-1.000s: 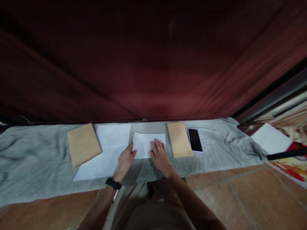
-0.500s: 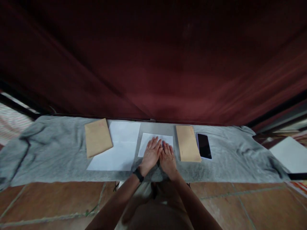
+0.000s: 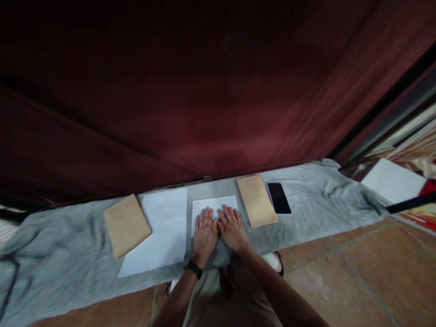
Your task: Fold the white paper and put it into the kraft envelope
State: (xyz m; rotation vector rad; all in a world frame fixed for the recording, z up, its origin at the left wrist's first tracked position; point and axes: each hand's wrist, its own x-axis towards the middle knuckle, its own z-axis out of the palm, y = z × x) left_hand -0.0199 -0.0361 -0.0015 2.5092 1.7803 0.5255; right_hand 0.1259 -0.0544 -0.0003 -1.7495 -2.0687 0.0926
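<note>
My left hand and my right hand lie flat side by side, fingers stretched out, on a folded white sheet of paper in the middle of a grey cloth. Neither hand holds anything. A black watch sits on my left wrist. A larger white sheet lies just left of my hands, with a brown envelope overlapping its left side. Right of my hands lies a second brown envelope.
A black phone lies face up beside the right envelope. A dark red curtain hangs behind the cloth. Tiled floor spreads at the right, with a white sheet at the far right edge.
My left hand came from the paper's left edge to lie flat on it beside my right hand. The view shifted and tilted.
</note>
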